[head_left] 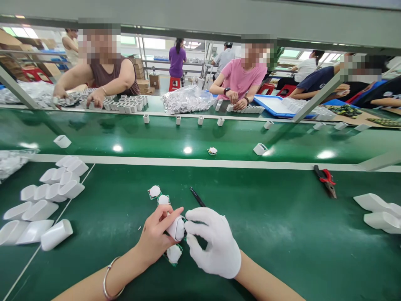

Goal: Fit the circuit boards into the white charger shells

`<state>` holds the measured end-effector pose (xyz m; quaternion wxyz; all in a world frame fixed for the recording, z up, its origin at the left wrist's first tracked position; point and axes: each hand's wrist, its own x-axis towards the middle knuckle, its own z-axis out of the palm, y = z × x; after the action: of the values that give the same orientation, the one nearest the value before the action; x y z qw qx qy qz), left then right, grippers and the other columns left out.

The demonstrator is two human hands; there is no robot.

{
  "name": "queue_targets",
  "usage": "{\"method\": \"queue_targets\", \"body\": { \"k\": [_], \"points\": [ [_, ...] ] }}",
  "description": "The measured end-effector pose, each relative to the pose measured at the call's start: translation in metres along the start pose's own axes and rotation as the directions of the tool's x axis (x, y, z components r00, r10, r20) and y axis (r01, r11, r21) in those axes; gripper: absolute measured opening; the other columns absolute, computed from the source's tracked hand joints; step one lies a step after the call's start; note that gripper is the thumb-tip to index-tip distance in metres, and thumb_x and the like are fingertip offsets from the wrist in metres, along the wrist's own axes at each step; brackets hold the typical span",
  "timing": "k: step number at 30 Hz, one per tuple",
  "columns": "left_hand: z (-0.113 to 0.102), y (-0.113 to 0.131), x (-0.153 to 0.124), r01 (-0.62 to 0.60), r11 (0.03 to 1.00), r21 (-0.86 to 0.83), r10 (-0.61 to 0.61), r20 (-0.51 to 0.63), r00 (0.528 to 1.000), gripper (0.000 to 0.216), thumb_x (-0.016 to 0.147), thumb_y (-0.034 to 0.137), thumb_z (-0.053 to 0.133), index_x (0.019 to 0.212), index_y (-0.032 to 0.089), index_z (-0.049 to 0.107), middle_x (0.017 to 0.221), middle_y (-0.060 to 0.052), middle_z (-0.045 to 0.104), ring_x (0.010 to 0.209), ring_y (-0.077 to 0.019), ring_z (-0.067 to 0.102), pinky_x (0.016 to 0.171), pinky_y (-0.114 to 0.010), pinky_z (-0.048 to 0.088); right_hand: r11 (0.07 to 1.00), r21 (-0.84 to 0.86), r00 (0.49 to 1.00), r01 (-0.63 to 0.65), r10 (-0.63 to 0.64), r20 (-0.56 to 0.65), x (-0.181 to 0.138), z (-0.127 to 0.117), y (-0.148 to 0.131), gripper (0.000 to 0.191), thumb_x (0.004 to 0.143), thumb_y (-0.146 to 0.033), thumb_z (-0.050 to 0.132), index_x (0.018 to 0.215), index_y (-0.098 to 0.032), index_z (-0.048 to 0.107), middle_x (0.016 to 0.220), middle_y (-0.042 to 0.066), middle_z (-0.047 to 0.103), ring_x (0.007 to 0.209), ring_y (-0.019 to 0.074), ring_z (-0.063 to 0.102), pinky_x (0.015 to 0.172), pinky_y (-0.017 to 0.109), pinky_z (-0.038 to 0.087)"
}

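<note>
A small white plastic housing [172, 229] is held in my left hand [154, 232], the bare one, tilted above the green bench. A rounded white part [179, 229] shows at the housing's right end. My right hand [214, 240], in a white glove, has its fingertips curled against that part. Small green circuit boards with white round tops lie around my left hand: one board [154, 192] and another board [163, 200] beyond it, and a third board [173, 253] below, partly covered by the hand. Just past my right hand is a black pen [197, 196].
Several white housings [54, 191] stand in rows at left, more housings [380, 213] at right. Red-handled pliers [326, 180] lie at right. Beyond a pale rail [175, 161], a green conveyor belt [150, 138] bears housings and one board [212, 151]. Co-workers sit opposite.
</note>
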<state>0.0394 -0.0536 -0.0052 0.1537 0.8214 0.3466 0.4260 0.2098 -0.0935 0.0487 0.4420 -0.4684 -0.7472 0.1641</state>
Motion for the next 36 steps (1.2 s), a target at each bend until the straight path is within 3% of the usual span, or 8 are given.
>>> {"method": "queue_targets", "body": {
  "k": [2, 5, 9, 17, 27, 29, 32, 36],
  "points": [
    [0.001, 0.001, 0.000, 0.004, 0.999, -0.038, -0.004, 0.005, 1.000, 0.034, 0.074, 0.018, 0.058, 0.109, 0.021, 0.061, 0.089, -0.005, 0.054, 0.068, -0.0130, 0.054, 0.060, -0.025, 0.049, 0.938, 0.262, 0.974, -0.226, 0.212, 0.079, 0.002, 0.003, 0.003, 0.014, 0.074, -0.014, 0.056, 0.073, -0.023, 0.067, 0.085, 0.004, 0.067, 0.076, 0.0161, 0.065, 0.069, 0.029, 0.055],
    [0.000, 0.005, 0.002, 0.011, 0.992, -0.126, -0.012, -0.012, 1.000, 0.029, 0.074, 0.018, 0.058, 0.103, 0.020, 0.062, 0.089, -0.005, 0.055, 0.072, -0.0148, 0.057, 0.061, -0.025, 0.050, 0.541, 0.621, 0.816, -0.567, 0.472, 0.333, 0.003, 0.010, 0.012, 0.010, 0.067, -0.027, 0.070, 0.069, -0.019, 0.064, 0.079, 0.003, 0.066, 0.069, 0.0152, 0.065, 0.061, 0.026, 0.055],
    [-0.002, 0.008, 0.007, 0.009, 0.981, -0.193, -0.020, -0.052, 0.998, 0.021, 0.075, 0.023, 0.061, 0.096, 0.019, 0.061, 0.090, -0.006, 0.055, 0.075, -0.0162, 0.058, 0.064, -0.028, 0.051, 0.230, 0.696, 0.653, -0.680, 0.622, 0.432, -0.002, 0.018, 0.018, 0.035, 0.049, -0.030, 0.084, 0.069, -0.018, 0.057, 0.067, -0.002, 0.062, 0.055, 0.0116, 0.060, 0.053, 0.025, 0.052],
    [-0.002, 0.009, 0.007, -0.004, 0.980, -0.197, -0.009, -0.064, 0.998, 0.023, 0.076, 0.028, 0.063, 0.097, 0.018, 0.063, 0.088, -0.006, 0.058, 0.077, -0.0176, 0.060, 0.065, -0.029, 0.052, 0.216, 0.756, 0.748, -0.618, 0.458, 0.481, -0.004, 0.020, 0.018, 0.054, 0.059, -0.038, 0.078, 0.106, -0.023, 0.059, 0.103, 0.005, 0.066, 0.094, 0.0192, 0.063, 0.081, 0.034, 0.051],
    [0.000, 0.007, 0.006, 0.046, 0.945, -0.323, -0.012, 0.108, 0.994, 0.029, 0.075, 0.020, 0.062, 0.104, 0.017, 0.061, 0.094, -0.009, 0.063, 0.080, -0.0172, 0.062, 0.067, -0.026, 0.053, 0.406, 0.600, 0.723, -0.689, 0.429, 0.541, 0.010, 0.012, 0.002, 0.020, 0.072, -0.033, 0.064, 0.087, -0.020, 0.064, 0.079, 0.001, 0.066, 0.077, 0.0176, 0.063, 0.068, 0.029, 0.051],
    [-0.001, 0.006, 0.005, 0.124, 0.934, -0.335, -0.060, 0.196, 0.979, 0.032, 0.076, 0.018, 0.059, 0.108, 0.018, 0.061, 0.099, -0.009, 0.064, 0.087, -0.0188, 0.062, 0.074, -0.028, 0.053, 0.547, 0.478, 0.723, -0.687, 0.451, 0.524, 0.012, 0.001, 0.008, 0.025, 0.075, -0.038, 0.060, 0.091, -0.019, 0.064, 0.079, 0.002, 0.066, 0.076, 0.0183, 0.063, 0.069, 0.030, 0.051],
    [-0.001, 0.004, 0.005, 0.242, 0.922, -0.302, -0.125, 0.359, 0.925, 0.037, 0.076, 0.015, 0.057, 0.112, 0.020, 0.060, 0.107, -0.009, 0.064, 0.095, -0.0196, 0.060, 0.082, -0.030, 0.051, 0.779, -0.005, 0.759, -0.626, 0.612, 0.221, 0.015, -0.015, 0.022, 0.028, 0.075, -0.042, 0.057, 0.090, -0.020, 0.066, 0.081, 0.004, 0.066, 0.074, 0.0197, 0.061, 0.070, 0.034, 0.048],
    [0.003, -0.001, 0.004, 0.350, 0.916, -0.196, -0.213, 0.504, 0.837, 0.038, 0.075, 0.014, 0.057, 0.111, 0.024, 0.063, 0.106, -0.005, 0.067, 0.086, -0.0176, 0.060, 0.075, -0.029, 0.051, 0.629, -0.415, 0.678, -0.657, 0.734, 0.041, 0.017, -0.018, 0.043, 0.020, 0.068, -0.036, 0.062, 0.080, -0.021, 0.067, 0.089, 0.007, 0.065, 0.077, 0.0242, 0.060, 0.069, 0.036, 0.043]
  ]
}}
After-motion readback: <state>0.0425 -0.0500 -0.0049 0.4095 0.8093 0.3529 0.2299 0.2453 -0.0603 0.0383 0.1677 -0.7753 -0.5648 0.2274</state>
